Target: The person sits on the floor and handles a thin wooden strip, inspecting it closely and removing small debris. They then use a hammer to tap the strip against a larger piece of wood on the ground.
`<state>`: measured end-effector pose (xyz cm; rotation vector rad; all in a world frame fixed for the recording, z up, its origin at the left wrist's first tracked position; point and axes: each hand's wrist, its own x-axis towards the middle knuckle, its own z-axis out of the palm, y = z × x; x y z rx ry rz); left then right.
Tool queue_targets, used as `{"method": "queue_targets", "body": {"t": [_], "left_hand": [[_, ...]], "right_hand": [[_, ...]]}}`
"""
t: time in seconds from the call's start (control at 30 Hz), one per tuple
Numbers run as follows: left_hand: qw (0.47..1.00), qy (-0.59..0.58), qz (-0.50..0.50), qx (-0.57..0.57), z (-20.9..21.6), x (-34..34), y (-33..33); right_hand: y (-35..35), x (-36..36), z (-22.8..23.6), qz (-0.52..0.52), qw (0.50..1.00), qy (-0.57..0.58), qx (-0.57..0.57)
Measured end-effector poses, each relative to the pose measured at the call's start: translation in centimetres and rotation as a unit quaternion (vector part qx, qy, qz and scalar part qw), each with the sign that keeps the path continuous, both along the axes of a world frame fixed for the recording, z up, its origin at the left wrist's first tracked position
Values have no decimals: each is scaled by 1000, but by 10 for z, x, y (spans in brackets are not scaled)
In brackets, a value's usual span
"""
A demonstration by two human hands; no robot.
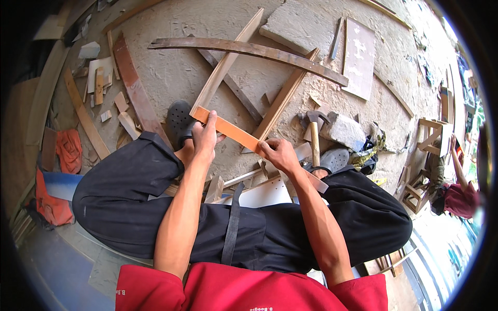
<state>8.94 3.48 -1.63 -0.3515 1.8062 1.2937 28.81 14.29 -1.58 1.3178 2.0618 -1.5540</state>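
Observation:
A short orange-brown wooden slat (pixel 232 131) lies across the near ends of two wooden rails. My left hand (pixel 206 137) grips its left end, the thumb on the top face, beside the end of the left rail (pixel 224 71). At its other end my right hand (pixel 281 155) is closed, thumb and fingers pinching the slat close to the right rail (pixel 288 95). Farther off, a long dark wooden strip (pixel 249 48) crosses over both rails. A hammer (pixel 315 137) with a wooden handle leans head up by a stone, just right of my right hand.
A concrete slab (pixel 298 26) and a worn flat board (pixel 359 58) lie at the far side. Reddish planks (pixel 136 85) and wood scraps are on the left, near orange cloth (pixel 68 150). A rough stone (pixel 343 131) sits by my right shoe. At far right another person (pixel 463 199) is near wooden frames.

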Motion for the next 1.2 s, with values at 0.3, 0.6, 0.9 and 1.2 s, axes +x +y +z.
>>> {"method": "queue_targets", "body": {"t": [0.3, 0.6, 0.9, 1.2], "left_hand": [[1000, 3, -14, -12, 3, -1, 1], [1000, -6, 0, 7, -3, 0, -3], [998, -51, 18, 40, -11, -1, -9], [996, -55, 22, 61, -20, 1, -13]], "right_hand": [[-2, -3, -2, -18, 1000, -23, -12], [-2, -2, -5, -24, 998, -57, 6], [-3, 0, -6, -40, 998, -55, 8], [-4, 2, 0, -19, 997, -72, 31]]}}
